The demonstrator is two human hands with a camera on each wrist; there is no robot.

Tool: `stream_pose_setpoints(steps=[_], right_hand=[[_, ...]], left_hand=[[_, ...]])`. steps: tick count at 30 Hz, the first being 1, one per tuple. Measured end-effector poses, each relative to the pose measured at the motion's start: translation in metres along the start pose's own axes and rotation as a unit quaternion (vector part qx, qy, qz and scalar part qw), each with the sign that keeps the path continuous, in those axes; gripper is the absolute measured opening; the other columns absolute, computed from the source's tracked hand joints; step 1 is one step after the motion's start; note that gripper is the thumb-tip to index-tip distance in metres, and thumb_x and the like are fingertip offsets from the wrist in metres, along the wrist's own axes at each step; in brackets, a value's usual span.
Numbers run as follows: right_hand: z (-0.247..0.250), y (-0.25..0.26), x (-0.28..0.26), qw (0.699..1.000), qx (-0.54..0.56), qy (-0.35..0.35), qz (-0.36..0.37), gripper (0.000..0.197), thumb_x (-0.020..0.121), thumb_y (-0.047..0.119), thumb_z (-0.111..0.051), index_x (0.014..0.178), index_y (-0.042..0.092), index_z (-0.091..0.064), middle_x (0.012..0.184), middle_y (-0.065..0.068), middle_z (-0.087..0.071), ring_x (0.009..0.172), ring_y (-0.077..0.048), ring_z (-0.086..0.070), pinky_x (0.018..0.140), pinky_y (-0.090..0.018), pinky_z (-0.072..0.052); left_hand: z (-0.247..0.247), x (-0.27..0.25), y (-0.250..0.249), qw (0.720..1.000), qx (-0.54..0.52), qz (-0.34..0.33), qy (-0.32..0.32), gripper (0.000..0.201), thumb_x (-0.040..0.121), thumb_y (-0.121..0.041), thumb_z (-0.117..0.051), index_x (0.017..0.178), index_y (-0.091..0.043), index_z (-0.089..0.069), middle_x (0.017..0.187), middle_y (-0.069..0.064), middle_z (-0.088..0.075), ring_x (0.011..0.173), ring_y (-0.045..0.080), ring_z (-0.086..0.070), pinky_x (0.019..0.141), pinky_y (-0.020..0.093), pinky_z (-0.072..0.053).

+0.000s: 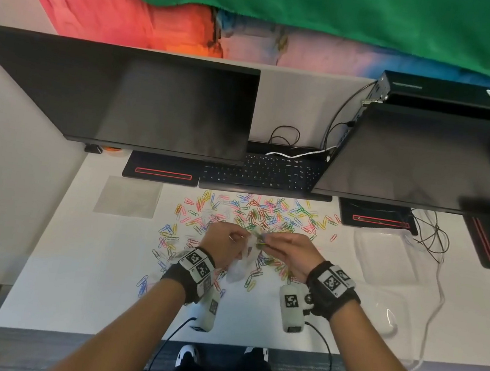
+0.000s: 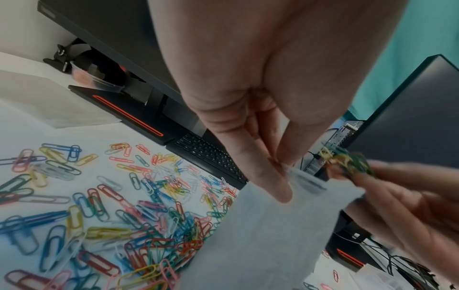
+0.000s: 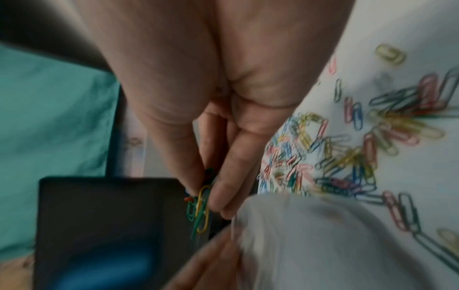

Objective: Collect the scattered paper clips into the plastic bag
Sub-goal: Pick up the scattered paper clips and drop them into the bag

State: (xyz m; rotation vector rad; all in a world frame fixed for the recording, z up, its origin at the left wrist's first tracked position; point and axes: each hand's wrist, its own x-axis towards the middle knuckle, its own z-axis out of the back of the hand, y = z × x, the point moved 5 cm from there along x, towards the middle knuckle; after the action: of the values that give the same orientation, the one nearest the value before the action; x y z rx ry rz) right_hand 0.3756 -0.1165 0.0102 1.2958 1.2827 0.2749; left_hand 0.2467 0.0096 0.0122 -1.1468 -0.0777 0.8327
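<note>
Paper clips (image 1: 260, 215): glossy colour-coated wire. Plastic bag (image 2: 261, 235): thin translucent film. Desk (image 1: 84, 282): smooth matt white. Monitors (image 1: 143, 97): matt black.

Right hand (image 3: 211, 137) pinches paper clips (image 3: 200, 208) beside what seems a blurred plastic bag (image 3: 310, 241)

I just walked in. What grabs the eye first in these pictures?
A bright spill of colored paper clips covers the white desk in front of the keyboard. Above it, the left hand pinches a clear plastic bag by its rim while the right hand holds a small bunch of clips beside the bag's rim.
</note>
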Motion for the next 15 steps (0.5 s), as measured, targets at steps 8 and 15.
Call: stream_pose_setpoints(steps=[8,15], right_hand=[[-0.025,-0.002,0.015,0.922,-0.355,-0.141,0.065,0.019,0.079,0.005,-0.073,0.098,0.007,-0.076,0.094,-0.007,-0.074,0.067,-0.006,-0.064,0.057,-0.006,-0.049],[-0.029,-0.001,0.025,0.866,-0.478,-0.135,0.055,0.016,0.081,0.005,-0.070,0.096,0.008,-0.075,0.086,-0.008,-0.072,0.059,-0.007,-0.060,0.052,-0.008,-0.045]], left_hand=[[-0.004,-0.003,-0.004,0.998,0.053,-0.031,-0.009,0.022,0.095,-0.005,-0.056,0.100,-0.011,-0.076,0.068,0.010,-0.073,0.055,0.017,-0.068,0.052,0.015,-0.052],[-0.006,-0.007,-0.013,0.997,0.050,-0.050,0.002,0.020,0.096,-0.008,-0.058,0.102,-0.011,-0.076,0.071,-0.003,-0.069,0.061,0.015,-0.071,0.060,0.020,-0.059]])
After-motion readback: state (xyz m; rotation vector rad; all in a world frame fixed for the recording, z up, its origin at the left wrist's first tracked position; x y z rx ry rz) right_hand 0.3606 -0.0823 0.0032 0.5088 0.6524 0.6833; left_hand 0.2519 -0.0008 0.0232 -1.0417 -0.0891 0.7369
